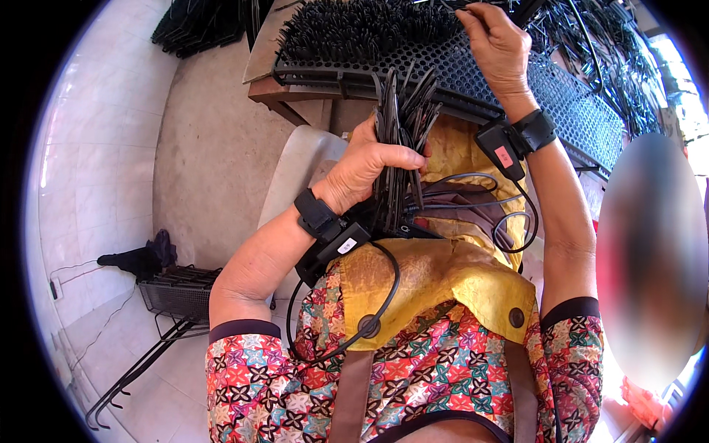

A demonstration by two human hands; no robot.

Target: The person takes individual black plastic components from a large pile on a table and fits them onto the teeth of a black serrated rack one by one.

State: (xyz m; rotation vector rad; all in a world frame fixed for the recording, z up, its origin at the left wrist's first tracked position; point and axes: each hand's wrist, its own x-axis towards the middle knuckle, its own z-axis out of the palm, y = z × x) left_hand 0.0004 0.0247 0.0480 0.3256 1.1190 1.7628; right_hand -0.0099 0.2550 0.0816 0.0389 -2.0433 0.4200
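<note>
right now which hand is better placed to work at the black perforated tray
Probably the right hand: it is raised at the black perforated tray, beside the packed black pieces. The left hand is nearer the body, occupied gripping a bundle of black strips.

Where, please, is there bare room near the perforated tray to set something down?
On the tray, right of the right hand, bordered by loose strips at far right. Bare floor shows between the tiled wall and brown table. The tray's left is crowded with upright strips.
</note>
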